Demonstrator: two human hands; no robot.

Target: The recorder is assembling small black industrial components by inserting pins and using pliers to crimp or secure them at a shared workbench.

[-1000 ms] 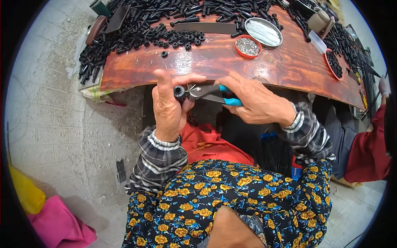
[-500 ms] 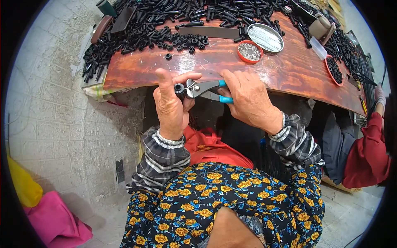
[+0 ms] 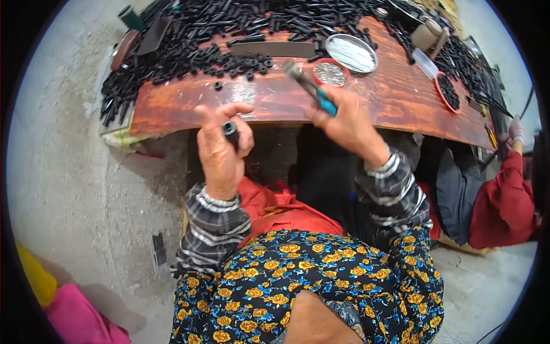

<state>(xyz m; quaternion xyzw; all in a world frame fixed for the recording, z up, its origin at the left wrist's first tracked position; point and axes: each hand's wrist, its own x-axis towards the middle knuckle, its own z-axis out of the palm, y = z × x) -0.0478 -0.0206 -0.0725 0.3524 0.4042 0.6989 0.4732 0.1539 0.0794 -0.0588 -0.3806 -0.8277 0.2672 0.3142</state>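
My left hand (image 3: 217, 149) grips a short black plastic tube (image 3: 231, 133) in its curled fingers, the tube's open end facing up. Its thumb and forefinger stick out past the tube. Held in my right hand (image 3: 352, 126) is a pair of pliers with teal handles (image 3: 325, 102), its metal head angled up and left over the table. Motion blurs the pliers, so I cannot tell whether the jaws are closed. Pliers and tube are well apart. Ahead on the reddish wooden table (image 3: 177, 106) lie small black ring-like parts (image 3: 240, 66).
Black tubes (image 3: 292, 17) heap along the far side. Near the pliers stand a red dish (image 3: 314, 73) of small metal bits and a silver tray (image 3: 375, 62) of pale strips. A red bowl (image 3: 455, 109) of black pieces sits right. A co-worker's red sleeve (image 3: 504, 195) shows far right.
The pliers have come away from the tube and swung up over the table with my right hand. My left hand still grips the tube. The view has shifted slightly.
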